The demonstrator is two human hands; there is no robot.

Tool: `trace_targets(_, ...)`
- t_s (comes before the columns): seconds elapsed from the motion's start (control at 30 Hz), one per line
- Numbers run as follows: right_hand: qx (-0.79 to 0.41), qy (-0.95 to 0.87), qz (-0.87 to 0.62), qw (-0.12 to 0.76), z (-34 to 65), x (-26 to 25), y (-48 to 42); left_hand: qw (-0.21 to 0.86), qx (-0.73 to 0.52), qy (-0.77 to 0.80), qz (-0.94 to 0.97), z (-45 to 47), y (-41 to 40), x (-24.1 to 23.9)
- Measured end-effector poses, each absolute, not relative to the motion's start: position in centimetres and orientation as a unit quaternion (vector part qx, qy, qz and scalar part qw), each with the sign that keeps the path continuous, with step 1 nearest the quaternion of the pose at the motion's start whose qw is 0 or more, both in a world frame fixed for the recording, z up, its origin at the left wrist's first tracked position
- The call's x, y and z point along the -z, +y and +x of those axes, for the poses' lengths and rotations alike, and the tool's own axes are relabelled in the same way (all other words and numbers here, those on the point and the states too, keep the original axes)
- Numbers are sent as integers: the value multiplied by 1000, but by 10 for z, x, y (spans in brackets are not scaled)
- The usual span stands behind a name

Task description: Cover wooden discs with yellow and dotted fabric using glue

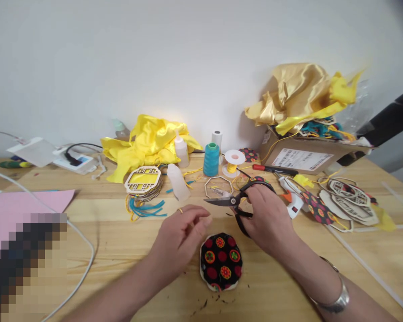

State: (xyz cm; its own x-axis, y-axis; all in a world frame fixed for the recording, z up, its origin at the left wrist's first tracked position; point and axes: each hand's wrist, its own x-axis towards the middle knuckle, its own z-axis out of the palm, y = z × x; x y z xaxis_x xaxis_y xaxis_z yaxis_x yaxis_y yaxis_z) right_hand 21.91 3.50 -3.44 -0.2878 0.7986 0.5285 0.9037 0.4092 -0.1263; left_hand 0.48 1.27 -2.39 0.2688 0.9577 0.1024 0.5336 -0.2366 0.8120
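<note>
My right hand (268,214) is wrapped round the handles of black-handled scissors (233,202), held above the table with the dark blades pointing left. Below and left of the blade tips is my left hand (188,232), its thumb and fingertips pressed together. Whatever may be between those fingertips is too small to make out. Just to the right of that hand, flat on the table, lies a scalloped pad (221,261) in black cloth with red dots and orange flowers, a pale edge showing round it. Neither hand touches the pad. Small dark scraps (203,306) are scattered below it.
Behind the hands stand a teal thread cone (211,160), a white spool (234,157), glue bottles (178,181) and stacked wooden frames (143,180) with tassels. Yellow satin (147,143) lies at the back. A filled cardboard box (295,152) and a glue gun (292,201) are right.
</note>
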Motion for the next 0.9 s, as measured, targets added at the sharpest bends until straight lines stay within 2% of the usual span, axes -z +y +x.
trace_targets(0.2,156,-830,-490,217,216,28,31,477,-416,562,532,2,20,21)
trace_targets(0.37,152,-865,-440,186,213,22,29,536,-406,553,492,1,23,19)
trace_targets(0.63,153,-882,-407,182,211,23,28,512,-361,585,515,6,22,12)
trace_targets(0.9,164,-871,-426,181,216,23,30,532,-466,537,459,-3,28,19)
